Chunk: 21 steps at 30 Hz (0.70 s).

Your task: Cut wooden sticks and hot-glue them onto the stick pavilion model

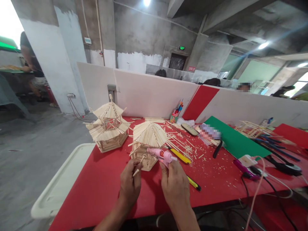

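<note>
My left hand [130, 181] pinches a short wooden stick [136, 172] in front of a small stick-built pavilion [149, 134] with a pointed roof. In my right hand [175, 183] is a pink glue gun [163, 154], its nozzle pointing left toward the pavilion's lower part. Whether the nozzle touches the wood cannot be made out. A taller two-roofed pavilion [108, 128] stands to the left. Beyond the glue gun lies a yellow cutter [180, 155], and a second yellow cutter [193, 183] lies right of my right hand.
Loose sticks and scraps litter the red table [214, 189]. Farther off are a pen cup [173, 117], a green board [235, 141] and a power strip [246, 170] with cables. A white partition [149, 93] borders the back; people are beyond it.
</note>
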Tool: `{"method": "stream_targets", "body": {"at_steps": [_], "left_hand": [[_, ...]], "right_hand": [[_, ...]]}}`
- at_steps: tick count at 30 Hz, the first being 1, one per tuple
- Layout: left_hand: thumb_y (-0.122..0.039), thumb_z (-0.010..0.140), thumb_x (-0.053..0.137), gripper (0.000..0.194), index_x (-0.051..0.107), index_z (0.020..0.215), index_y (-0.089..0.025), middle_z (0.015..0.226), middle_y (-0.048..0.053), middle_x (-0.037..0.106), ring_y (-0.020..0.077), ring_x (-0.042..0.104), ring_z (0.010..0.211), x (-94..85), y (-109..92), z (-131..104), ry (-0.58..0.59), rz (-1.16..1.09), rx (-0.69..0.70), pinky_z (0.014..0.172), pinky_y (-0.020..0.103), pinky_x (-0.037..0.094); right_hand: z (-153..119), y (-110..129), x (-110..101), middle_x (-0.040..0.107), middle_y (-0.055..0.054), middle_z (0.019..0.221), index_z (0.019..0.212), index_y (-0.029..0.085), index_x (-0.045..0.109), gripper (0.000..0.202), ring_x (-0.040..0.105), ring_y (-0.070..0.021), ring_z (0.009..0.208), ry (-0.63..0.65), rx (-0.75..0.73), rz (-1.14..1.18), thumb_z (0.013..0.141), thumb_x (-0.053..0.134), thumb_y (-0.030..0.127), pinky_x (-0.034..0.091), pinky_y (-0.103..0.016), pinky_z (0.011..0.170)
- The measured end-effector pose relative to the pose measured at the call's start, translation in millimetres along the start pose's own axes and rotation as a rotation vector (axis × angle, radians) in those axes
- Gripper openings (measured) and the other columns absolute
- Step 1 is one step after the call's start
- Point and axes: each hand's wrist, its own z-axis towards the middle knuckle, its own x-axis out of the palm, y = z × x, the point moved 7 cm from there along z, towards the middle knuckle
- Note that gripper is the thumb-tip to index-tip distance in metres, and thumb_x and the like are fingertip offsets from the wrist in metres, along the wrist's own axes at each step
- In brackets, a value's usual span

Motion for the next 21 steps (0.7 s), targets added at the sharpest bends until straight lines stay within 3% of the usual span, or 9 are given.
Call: {"method": "stream_targets", "body": {"at_steps": [5, 9, 14, 21], "left_hand": [[-0.039, 0.08, 0.058, 0.025, 0.059, 0.067, -0.018, 0.052, -0.002, 0.055, 0.0097, 0.047, 0.043, 11.9, 13, 1, 0.026, -0.32, -0.415, 0.043, 0.021, 0.037], [-0.048, 0.07, 0.066, 0.034, 0.059, 0.064, -0.016, 0.047, -0.005, 0.05, 0.0033, 0.028, 0.033, 23.8, 27, -4, 0.026, -0.517, -0.638, 0.033, 0.017, 0.02], [-0.049, 0.064, 0.072, 0.038, 0.057, 0.064, -0.015, 0.045, -0.007, 0.049, 0.0005, 0.022, 0.032, 34.2, 31, -8, 0.027, -0.622, -0.749, 0.033, 0.015, 0.013], [-0.046, 0.061, 0.074, 0.036, 0.057, 0.067, -0.014, 0.052, -0.002, 0.06, -0.0001, 0.023, 0.031, 38.0, 32, -7, -0.015, -0.663, -0.798, 0.033, 0.015, 0.013]], "right_hand": [[1, -2, 2, 0.065, -0.016, 0.091, 0.101, 0.01, 0.057, 0.033, 0.061, -0.0243, 0.083, 0.008, 0.032, 0.045, 0.093, 0.039, 0.036, 0.05, -0.035, 0.07], [1, -4, 3, 0.065, -0.016, 0.095, 0.107, 0.011, 0.056, 0.038, 0.061, -0.0259, 0.088, -0.029, 0.051, 0.023, 0.091, 0.042, 0.043, 0.05, -0.036, 0.072], [0, -7, -2, 0.066, -0.015, 0.091, 0.101, 0.011, 0.057, 0.033, 0.062, -0.0223, 0.081, -0.104, 0.054, -0.035, 0.089, 0.048, 0.041, 0.049, -0.031, 0.066], [0, -11, -9, 0.066, -0.011, 0.082, 0.095, 0.012, 0.057, 0.024, 0.061, -0.0187, 0.07, -0.165, 0.05, -0.081, 0.088, 0.049, 0.034, 0.046, -0.027, 0.06]]}}
